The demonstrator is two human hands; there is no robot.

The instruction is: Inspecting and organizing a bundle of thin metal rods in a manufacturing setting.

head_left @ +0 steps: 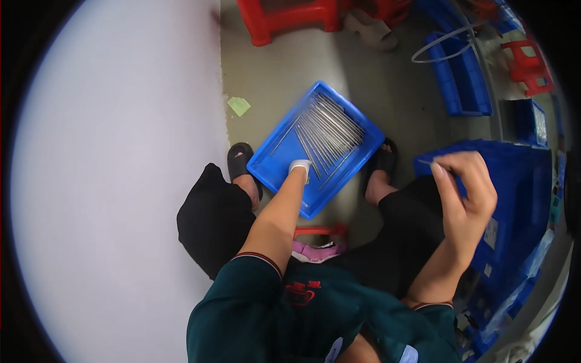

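Observation:
A shallow blue plastic tray [275,144] sits on the floor between my feet. Many thin metal rods [327,130] lie in it side by side, mostly toward its far and right part. My left hand [301,168], in a white glove, reaches down to the near left part of the tray, close to the rod ends; its fingers are too foreshortened to read. Bare and raised at the right, my right hand [469,184] pinches a thin grey piece [426,161] between thumb and forefinger. Only a short tip of that piece shows.
Stacked blue crates [508,175] stand close to my right, with a blue bin [460,78] farther off. A white wall [121,181] runs along my left. Red stools [290,18] and a beige shoe [370,30] are ahead. A green paper [239,106] lies by the wall.

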